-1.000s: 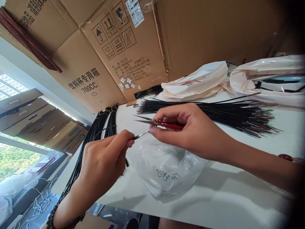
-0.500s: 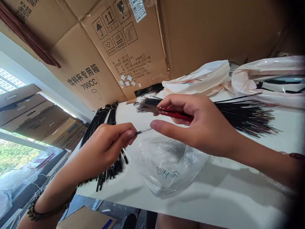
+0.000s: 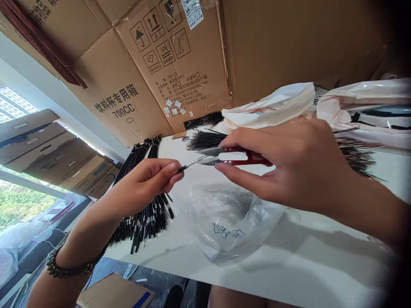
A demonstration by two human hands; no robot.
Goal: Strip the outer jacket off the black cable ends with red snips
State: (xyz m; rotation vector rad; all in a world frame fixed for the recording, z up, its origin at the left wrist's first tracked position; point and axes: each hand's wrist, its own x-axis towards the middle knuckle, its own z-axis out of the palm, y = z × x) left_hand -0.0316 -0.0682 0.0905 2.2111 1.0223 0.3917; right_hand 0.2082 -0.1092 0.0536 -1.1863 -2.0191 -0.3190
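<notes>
Pinched in my left hand (image 3: 160,176) is a short black cable (image 3: 182,169) with a bare silvery end pointing right. My right hand (image 3: 285,162) holds red thread snips (image 3: 247,159), whose blades lie slightly apart around the silvery end. Below the snips sits a clear plastic bag (image 3: 231,226) with fine silvery strands in it. Black cables with stripped ends (image 3: 144,226) lie in bundles behind and beside my left hand. Another bundle of black wires (image 3: 205,140) extends behind my right hand.
Large cardboard boxes (image 3: 154,85) stand along the back of the white table (image 3: 289,269). Pale plastic bags (image 3: 272,105) lie at the back right. More boxes (image 3: 48,145) are by the window at left, and a flattened carton (image 3: 112,293) is below the table.
My right hand has turned the red snips so that both blades now show around the cable's silvery end. Its thumb has moved right, away from that end.
</notes>
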